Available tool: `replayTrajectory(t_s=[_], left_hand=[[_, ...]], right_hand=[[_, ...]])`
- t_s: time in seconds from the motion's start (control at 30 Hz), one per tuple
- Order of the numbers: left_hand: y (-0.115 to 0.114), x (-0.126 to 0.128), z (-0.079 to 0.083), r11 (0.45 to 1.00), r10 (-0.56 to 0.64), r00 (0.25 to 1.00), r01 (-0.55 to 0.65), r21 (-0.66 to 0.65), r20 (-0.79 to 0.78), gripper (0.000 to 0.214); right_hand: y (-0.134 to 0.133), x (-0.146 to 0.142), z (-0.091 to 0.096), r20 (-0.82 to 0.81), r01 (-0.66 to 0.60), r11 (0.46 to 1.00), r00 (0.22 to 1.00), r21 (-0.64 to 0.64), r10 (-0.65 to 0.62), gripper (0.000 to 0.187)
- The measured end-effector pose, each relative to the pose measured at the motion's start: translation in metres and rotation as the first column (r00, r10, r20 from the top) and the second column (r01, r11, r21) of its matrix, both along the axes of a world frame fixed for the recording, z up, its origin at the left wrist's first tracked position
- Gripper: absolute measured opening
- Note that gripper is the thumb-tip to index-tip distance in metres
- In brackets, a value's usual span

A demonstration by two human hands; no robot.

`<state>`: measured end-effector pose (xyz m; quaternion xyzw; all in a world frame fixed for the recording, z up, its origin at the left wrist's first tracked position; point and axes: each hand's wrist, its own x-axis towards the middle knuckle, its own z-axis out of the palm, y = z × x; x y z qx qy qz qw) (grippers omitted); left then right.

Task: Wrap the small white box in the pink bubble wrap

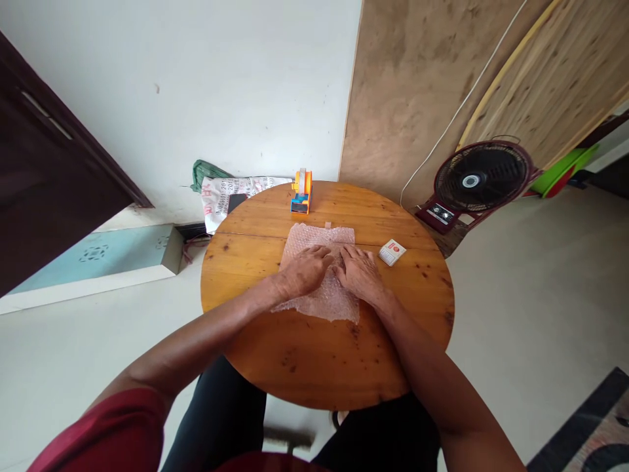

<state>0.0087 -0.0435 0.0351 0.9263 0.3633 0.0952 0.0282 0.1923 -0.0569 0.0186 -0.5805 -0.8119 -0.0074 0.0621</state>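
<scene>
A sheet of pinkish bubble wrap (314,239) lies spread on the round wooden table (304,354). My left hand (307,269) rests on its middle, fingers curled down onto the wrap. Beside it and touching it, my right hand (360,272) also presses on the wrap with fingers bent. Whatever may lie under the hands or the wrap is hidden. A small white and red box (392,252) lies on the table just right of my right hand. An orange and blue tape dispenser (301,191) stands at the table's far edge.
A dark fan (479,180) stands on the floor at the right, with a white cable running up the wooden panel behind it. A printed sack (230,193) and a green bag lie against the white wall behind the table. A dark door is on the left.
</scene>
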Motion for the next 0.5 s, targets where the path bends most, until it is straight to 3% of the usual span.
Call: replayTrajectory(t_s=[0.1, 0.23, 0.33, 0.5], left_hand=[[0.01, 0.011, -0.022, 0.999, 0.029, 0.998, -0.027, -0.026, 0.06, 0.036], [0.016, 0.003, -0.047, 0.999, 0.044, 0.997, -0.042, -0.026, 0.068, 0.049], [0.015, -0.005, -0.052, 0.999, 0.041, 0.998, -0.041, -0.014, 0.041, 0.057], [0.014, -0.007, -0.046, 0.996, 0.087, 0.996, -0.087, -0.022, 0.001, 0.072]], right_hand=[[0.0, 0.001, 0.001, 0.001, -0.014, 1.0, 1.0, -0.013, 0.014, 0.049], [-0.003, -0.001, 0.003, 0.029, 0.021, 0.999, 0.999, -0.036, -0.02, 0.049], [-0.005, -0.005, 0.005, 0.055, 0.051, 0.997, 0.997, -0.054, -0.048, 0.05], [-0.006, -0.006, 0.005, 0.086, 0.072, 0.997, 0.994, -0.042, -0.068, 0.048]])
